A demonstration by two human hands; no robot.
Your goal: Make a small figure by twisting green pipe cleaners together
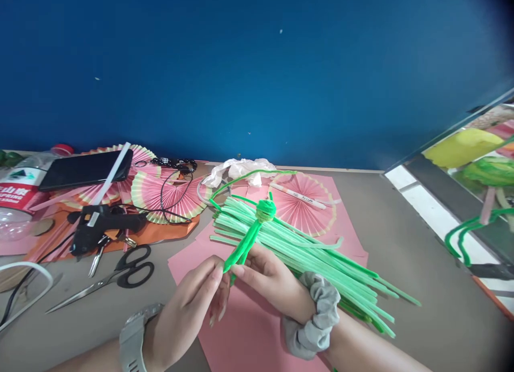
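Between my two hands stands a bright green pipe cleaner piece [249, 237], with a coiled ball at its top and several stems running down from it. My left hand [193, 293] pinches the lower ends of the stems between thumb and fingers. Close beside it, my right hand [270, 280] grips the same stems from the other side, its fingers partly hidden behind them. Just beyond and under the right hand lies a bundle of light green pipe cleaners [305, 254] on pink paper [241, 329].
Scissors [116, 275] lie at left, near a black glue gun [94, 227]. Behind them are pink folded paper fans [171, 195], a phone [86, 168] and a plastic bottle [22, 195]. A marker [297, 195] rests on another fan. A blue wall [249, 77] rises behind.
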